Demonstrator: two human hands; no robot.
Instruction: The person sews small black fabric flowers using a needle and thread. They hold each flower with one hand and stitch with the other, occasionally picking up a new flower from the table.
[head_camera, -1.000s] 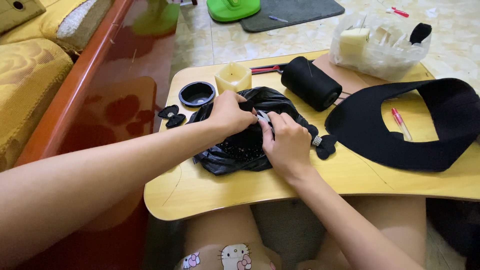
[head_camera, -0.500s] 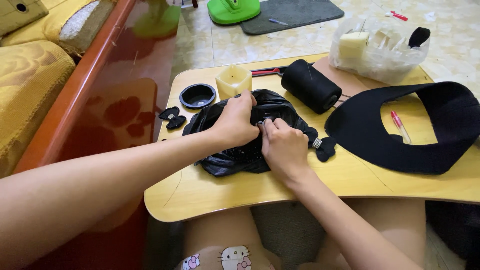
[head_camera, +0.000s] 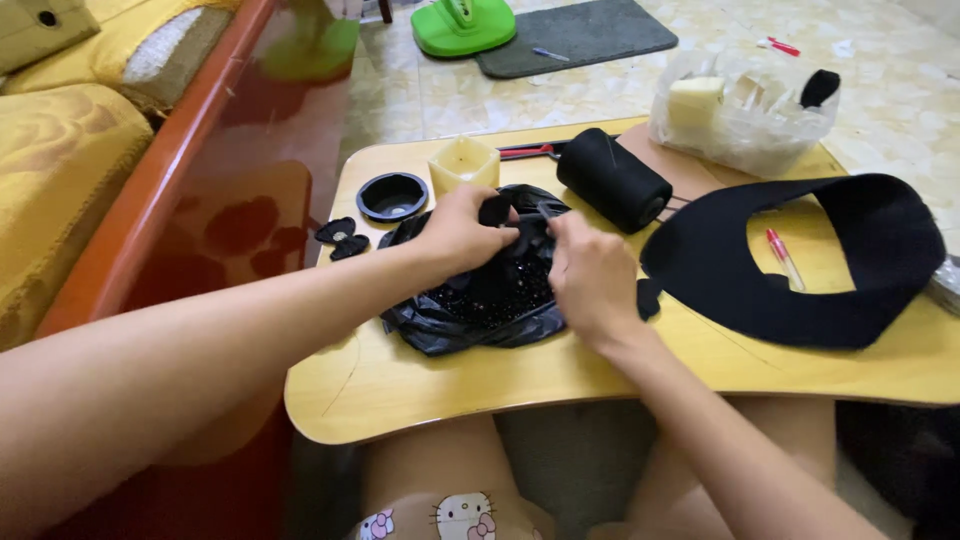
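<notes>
Two bags on the tabletop
Clear plastic bag at the far right corner; crumpled black plastic bag near the middle.

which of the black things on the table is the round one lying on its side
The black thread spool, a cylinder lying on its side behind the right hand; the black lid is flat.

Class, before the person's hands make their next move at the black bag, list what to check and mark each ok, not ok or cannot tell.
1. Left hand on the black plastic bag: ok.
2. Right hand on the bag: ok.
3. Bag lies fully on the wooden table: ok.
4. Black thread spool apart from the hands: ok.
5. Small black piece gripped at the fingertips: cannot tell.
</notes>
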